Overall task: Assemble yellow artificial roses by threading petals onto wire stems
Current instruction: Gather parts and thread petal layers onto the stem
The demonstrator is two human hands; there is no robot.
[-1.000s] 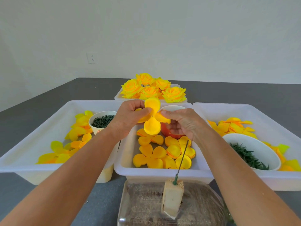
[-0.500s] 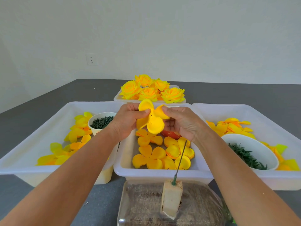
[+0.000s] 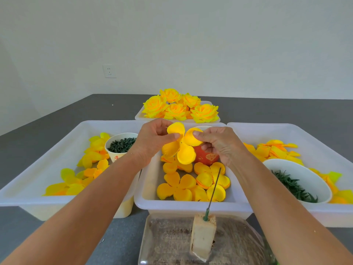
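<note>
Item: one four-lobed yellow petal piece (image 3: 180, 145), held at the centre of the frame above the middle tray (image 3: 147, 186), small centre hole visible and facing the camera. Left hand (image 3: 152, 142) pinched the piece's left side, thumb and fingers closed on the upper and left lobes; right hand (image 3: 219, 144) pinched the right lobe, thumb on its face, remaining fingers curled behind. Below, lower centre: a bare wire stem (image 3: 214, 188) stood tilted in a pale foam block (image 3: 202, 234), itself set in a clear container (image 3: 166, 243); no petal was yet on the wire. Middle tray held further loose petal pieces (image 3: 176, 186) and a red cup (image 3: 206, 156). Left tray (image 3: 38, 196) held yellow petals and a paper cup of dark green parts (image 3: 122, 145); right tray (image 3: 305, 131) held petals and a white bowl of green leaves (image 3: 298, 180). Upper centre: finished roses (image 3: 179, 108) in a far tray, all on a grey bench (image 3: 57, 119). Step judged in hand: orienting the piece and locating its hole before threading. Next move would seemingly call for lowering the piece toward the wire tip, lining the hole up with the tilted wire, and sliding it down without creasing the lobes.
</note>
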